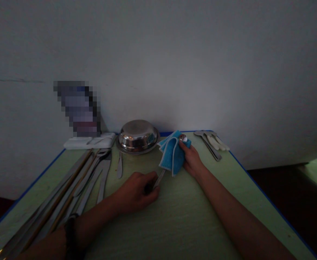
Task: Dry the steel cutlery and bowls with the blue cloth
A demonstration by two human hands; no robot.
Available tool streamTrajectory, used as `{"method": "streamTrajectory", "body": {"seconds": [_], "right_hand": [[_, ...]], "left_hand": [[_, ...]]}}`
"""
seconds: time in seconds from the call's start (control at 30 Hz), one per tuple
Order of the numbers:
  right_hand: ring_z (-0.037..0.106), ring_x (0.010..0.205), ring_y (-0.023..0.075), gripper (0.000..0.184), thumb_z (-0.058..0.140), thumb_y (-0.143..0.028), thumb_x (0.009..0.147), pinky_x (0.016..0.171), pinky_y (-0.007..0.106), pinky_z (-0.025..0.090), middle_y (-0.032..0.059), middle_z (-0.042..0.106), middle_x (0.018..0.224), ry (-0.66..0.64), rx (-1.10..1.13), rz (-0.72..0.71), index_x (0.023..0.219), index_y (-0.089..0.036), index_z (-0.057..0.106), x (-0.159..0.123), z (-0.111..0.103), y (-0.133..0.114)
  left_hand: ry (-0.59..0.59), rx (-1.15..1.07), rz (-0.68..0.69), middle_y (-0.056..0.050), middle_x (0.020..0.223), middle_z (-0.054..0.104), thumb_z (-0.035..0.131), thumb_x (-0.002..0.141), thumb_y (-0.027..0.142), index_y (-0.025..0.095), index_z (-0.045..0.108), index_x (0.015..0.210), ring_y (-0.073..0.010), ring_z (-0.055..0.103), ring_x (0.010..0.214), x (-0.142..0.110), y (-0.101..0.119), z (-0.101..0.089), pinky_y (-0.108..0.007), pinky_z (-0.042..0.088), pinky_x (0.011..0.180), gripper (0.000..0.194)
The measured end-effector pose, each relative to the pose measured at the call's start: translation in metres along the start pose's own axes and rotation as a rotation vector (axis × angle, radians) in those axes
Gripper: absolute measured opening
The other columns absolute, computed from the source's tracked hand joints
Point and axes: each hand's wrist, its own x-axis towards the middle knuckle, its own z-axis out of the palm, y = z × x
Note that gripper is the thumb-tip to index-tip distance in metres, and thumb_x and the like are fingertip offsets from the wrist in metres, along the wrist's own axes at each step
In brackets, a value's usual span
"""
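My left hand [135, 191] is closed around the handle end of a metal spoon [159, 177] that lies low over the green table [180, 216]. My right hand [192, 159] grips a folded blue cloth [172, 153] wrapped around the spoon's upper part; the spoon's bowl pokes out at the cloth's top. Both hands sit near the table's middle, just in front of an upturned steel bowl [138, 136].
Several long metal utensils [77, 187] lie in a row at the left, with a single knife [119, 164] beside them. A few spoons [212, 141] rest at the back right. A white flat object [89, 141] lies by the wall. The table's edges are blue.
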Motion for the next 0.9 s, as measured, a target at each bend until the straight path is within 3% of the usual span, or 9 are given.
{"method": "streamTrajectory", "body": {"seconds": [0.57, 0.9], "right_hand": [[0.066, 0.082, 0.0189, 0.029, 0.069, -0.033, 0.065, 0.079, 0.034, 0.052, 0.0001, 0.071, 0.076, -0.003, -0.004, 0.002, 0.090, -0.021, 0.061, -0.0029, 0.0023, -0.0023], [0.065, 0.062, 0.0171, 0.014, 0.061, -0.019, 0.064, 0.069, 0.032, 0.054, -0.0019, 0.067, 0.060, 0.119, -0.045, 0.057, 0.078, -0.019, 0.061, -0.0021, 0.0028, -0.0057]], "left_hand": [[-0.006, -0.004, 0.002, 0.005, 0.056, 0.044, 0.041, 0.082, 0.026, 0.017, 0.046, 0.071, -0.0092, 0.042, 0.048, -0.0002, -0.0001, -0.0010, -0.021, 0.031, 0.047, 0.015], [0.038, -0.083, -0.019, 0.004, 0.062, 0.047, 0.031, 0.090, 0.034, 0.019, 0.042, 0.076, -0.0125, 0.049, 0.056, -0.0031, -0.0018, -0.0049, -0.024, 0.036, 0.054, 0.024]]}}
